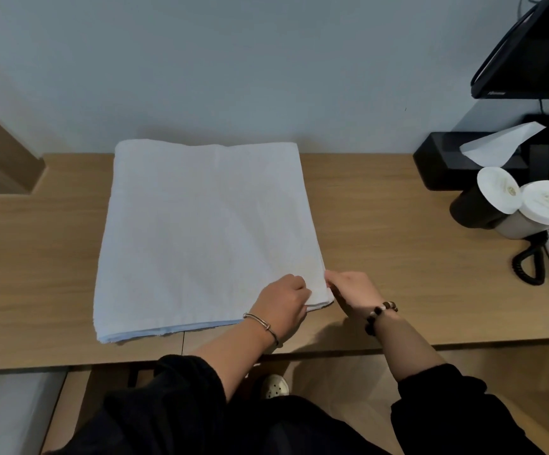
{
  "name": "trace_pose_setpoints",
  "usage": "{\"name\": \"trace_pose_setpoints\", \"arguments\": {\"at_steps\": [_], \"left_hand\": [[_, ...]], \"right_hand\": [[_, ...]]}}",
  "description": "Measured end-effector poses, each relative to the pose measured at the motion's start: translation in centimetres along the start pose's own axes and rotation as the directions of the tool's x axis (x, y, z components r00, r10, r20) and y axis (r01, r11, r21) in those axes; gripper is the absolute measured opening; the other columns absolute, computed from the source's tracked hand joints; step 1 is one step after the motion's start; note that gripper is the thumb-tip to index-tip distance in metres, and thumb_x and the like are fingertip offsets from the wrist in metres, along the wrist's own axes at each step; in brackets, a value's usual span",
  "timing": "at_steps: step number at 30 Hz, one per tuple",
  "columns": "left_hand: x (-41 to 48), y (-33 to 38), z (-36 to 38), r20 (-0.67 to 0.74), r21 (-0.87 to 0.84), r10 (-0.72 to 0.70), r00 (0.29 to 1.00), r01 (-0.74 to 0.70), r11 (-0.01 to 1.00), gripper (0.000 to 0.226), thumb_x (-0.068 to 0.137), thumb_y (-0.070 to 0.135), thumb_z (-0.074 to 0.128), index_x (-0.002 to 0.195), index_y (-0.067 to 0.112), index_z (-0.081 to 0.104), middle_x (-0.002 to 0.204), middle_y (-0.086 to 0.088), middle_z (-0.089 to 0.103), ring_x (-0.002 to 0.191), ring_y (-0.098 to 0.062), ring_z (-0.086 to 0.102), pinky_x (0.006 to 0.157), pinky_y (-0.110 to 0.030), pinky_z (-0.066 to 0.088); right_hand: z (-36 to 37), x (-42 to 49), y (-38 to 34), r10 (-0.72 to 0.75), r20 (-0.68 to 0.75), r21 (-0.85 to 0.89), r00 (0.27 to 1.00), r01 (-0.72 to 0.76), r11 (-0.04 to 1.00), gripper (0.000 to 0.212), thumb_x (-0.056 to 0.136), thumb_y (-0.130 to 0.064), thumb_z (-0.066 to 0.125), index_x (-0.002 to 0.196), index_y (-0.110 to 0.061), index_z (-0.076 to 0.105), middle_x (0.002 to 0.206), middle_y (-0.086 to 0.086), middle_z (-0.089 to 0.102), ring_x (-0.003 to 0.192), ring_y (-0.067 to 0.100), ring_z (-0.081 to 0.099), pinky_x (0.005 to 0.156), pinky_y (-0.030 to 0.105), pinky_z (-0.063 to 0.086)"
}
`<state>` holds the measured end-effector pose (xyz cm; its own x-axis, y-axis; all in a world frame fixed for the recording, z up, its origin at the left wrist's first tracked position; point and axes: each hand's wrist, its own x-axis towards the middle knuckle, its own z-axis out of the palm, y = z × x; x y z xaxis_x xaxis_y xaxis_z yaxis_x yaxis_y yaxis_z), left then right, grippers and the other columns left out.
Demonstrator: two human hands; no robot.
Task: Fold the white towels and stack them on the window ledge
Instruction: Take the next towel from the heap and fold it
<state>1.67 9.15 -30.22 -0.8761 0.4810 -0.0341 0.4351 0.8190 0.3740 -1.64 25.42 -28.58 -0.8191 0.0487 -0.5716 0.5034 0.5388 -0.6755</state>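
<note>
Head view shows me the left hand (283,300) and right hand (352,290) both pinching the near right corner of the towel (200,224) — its cloth lies left and away from them.

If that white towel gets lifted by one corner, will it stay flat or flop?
Probably flop: the white towel is soft cloth in folded layers, visible at its near edge, so they would likely sag and slide apart. Pushed, it would likely bunch on the desk rather than glide. The left hand and right hand both hold its near right corner.
</note>
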Motion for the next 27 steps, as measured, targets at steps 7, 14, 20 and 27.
{"name": "trace_pose_setpoints", "arguments": {"at_steps": [7, 14, 20, 27], "left_hand": [[-1.1, -3.7, -1.2, 0.019, 0.099, 0.345, 0.939, -0.345, 0.933, 0.034, 0.072, 0.014, 0.072, 0.105, 0.011, 0.067, 0.102, -0.003, 0.068, 0.089, -0.022, 0.062, 0.073, -0.033, 0.053], [-2.1, -4.8, -1.7, 0.217, 0.299, -0.061, 0.974, -0.007, 0.954, 0.079, 0.089, 0.055, 0.039, 0.151, 0.032, -0.003, 0.158, 0.004, -0.016, 0.145, -0.020, -0.019, 0.112, -0.058, -0.007], [-2.4, -5.0, -2.2, 0.211, 0.321, -0.165, 0.963, 0.092, 0.943, 0.084, 0.088, 0.060, 0.040, 0.149, 0.033, -0.012, 0.157, 0.003, -0.020, 0.144, -0.022, -0.021, 0.111, -0.060, -0.003], [-4.8, -7.4, -2.0, 0.100, 0.388, 0.154, 0.983, -0.181, 0.904, 0.099, 0.045, 0.010, 0.089, 0.131, 0.015, 0.041, 0.133, -0.008, 0.057, 0.121, -0.029, 0.056, 0.087, -0.051, 0.051]], "right_hand": [[-0.3, -0.4, -2.1, 0.033, 0.145, -0.233, 0.989, 0.001, 0.972, 0.038, 0.085, -0.027, 0.068, 0.057, -0.015, 0.046, 0.059, 0.002, 0.037, 0.056, 0.013, 0.036, 0.052, 0.022, 0.032], [0.2, -1.0, -2.5, -0.087, 0.085, -0.304, 0.993, 0.109, 0.946, 0.027, 0.090, -0.018, 0.051, 0.066, -0.015, 0.040, 0.063, -0.001, 0.033, 0.057, 0.014, 0.030, 0.054, 0.027, 0.026], [0.8, -1.1, -1.6, -0.056, 0.061, -0.207, 0.997, 0.068, 0.976, 0.019, 0.097, -0.019, 0.043, 0.079, -0.012, 0.042, 0.078, 0.006, 0.049, 0.061, 0.008, 0.055, 0.055, 0.025, 0.036], [0.9, -0.3, -0.7, -0.042, 0.003, -0.090, 0.999, 0.042, 0.995, 0.024, 0.092, -0.012, 0.050, 0.071, -0.013, 0.040, 0.074, 0.010, 0.044, 0.062, 0.013, 0.067, 0.051, 0.022, 0.038]]}}
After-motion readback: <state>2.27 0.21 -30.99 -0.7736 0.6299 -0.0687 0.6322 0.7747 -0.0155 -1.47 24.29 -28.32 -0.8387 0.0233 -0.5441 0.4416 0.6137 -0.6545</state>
